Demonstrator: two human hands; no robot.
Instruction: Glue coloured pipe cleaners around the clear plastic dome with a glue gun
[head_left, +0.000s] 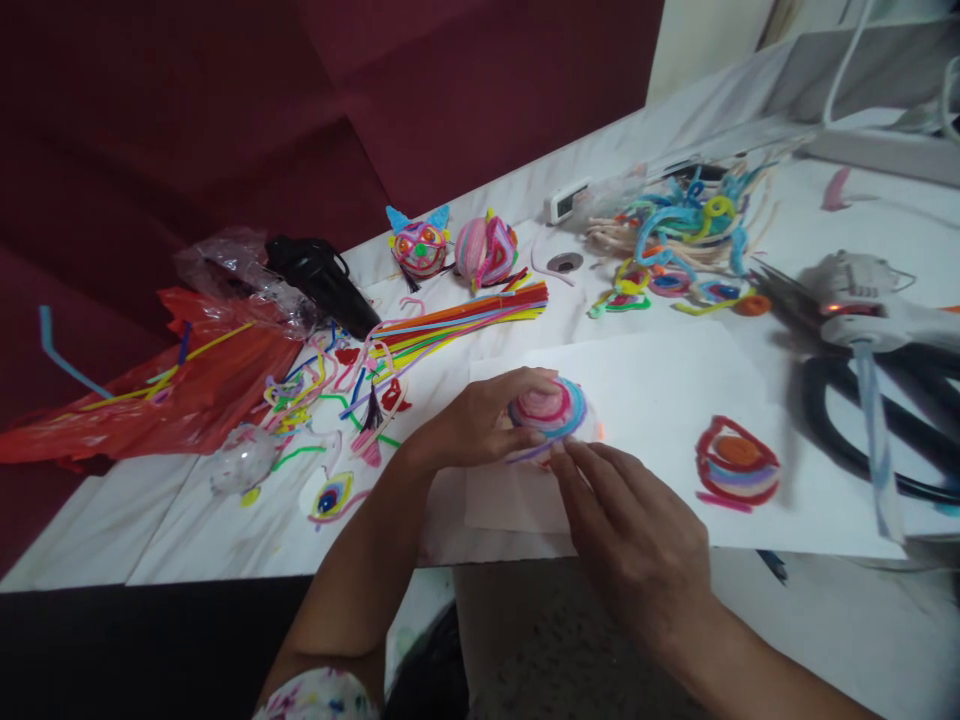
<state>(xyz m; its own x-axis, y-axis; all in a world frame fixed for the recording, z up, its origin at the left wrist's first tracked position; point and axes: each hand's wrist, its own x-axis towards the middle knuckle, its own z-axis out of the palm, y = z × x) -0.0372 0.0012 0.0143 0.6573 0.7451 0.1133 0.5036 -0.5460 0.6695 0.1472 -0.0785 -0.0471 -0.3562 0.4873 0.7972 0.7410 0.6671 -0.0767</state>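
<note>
A ball wound with pink, red, blue and purple pipe cleaners (574,408) rests on white paper in front of me. My left hand (517,405) grips it from the left, thumb and fingers on its coloured rings. At the ball's near side, the fingertips of my right hand (637,520) are pressed together on the end of a purple pipe cleaner (523,456). That strand runs along the ball's lower edge, partly covered by my left thumb. To the right lies a red eye-shaped piece (739,462) with an orange centre.
Two finished-looking decorated balls (420,245) stand at the back, behind a bundle of pipe cleaners (480,312). A glue gun (862,300) with a black cable (817,410) is at right. Scissors (787,290) lie beside it. Red plastic (225,370) and scraps cover the left.
</note>
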